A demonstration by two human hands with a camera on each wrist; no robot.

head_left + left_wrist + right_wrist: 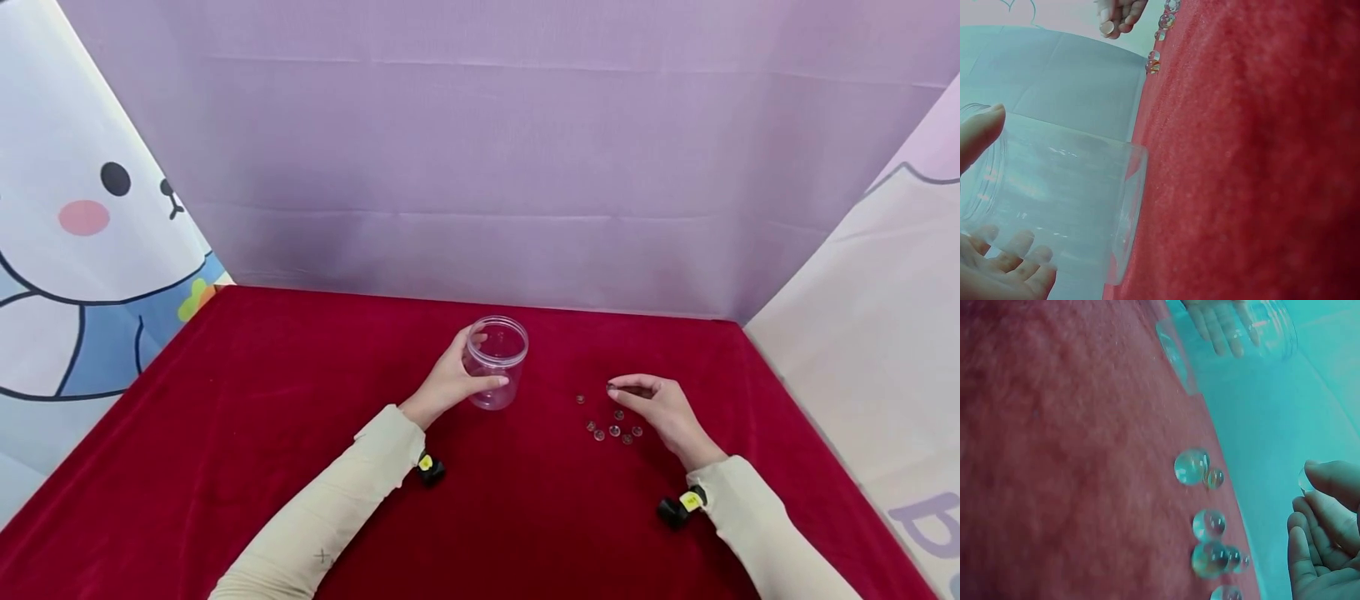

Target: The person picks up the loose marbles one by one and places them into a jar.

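My left hand (pixel 455 377) grips a clear plastic jar (pixel 495 385) around its side, thumb in front and fingers behind. The jar stands upright, its mouth uncovered, and I see nothing inside it. In the left wrist view the jar's base (pixel 1129 212) is at the red cloth. Between thumb and fingertips, my right hand (pixel 663 408) pinches a clear glass marble (pixel 1304 481), held above the cloth. Several more clear marbles (pixel 615 431) lie loosely grouped just below and left of that hand; one marble (pixel 581 399) sits a little apart, nearer the jar.
A red velvety cloth (pixel 247 433) covers the table. Behind it hangs a lilac curtain (pixel 480 158). Printed cartoon sheets stand at the left (pixel 90 275) and right (pixel 885 333). Each wrist carries a small black camera.
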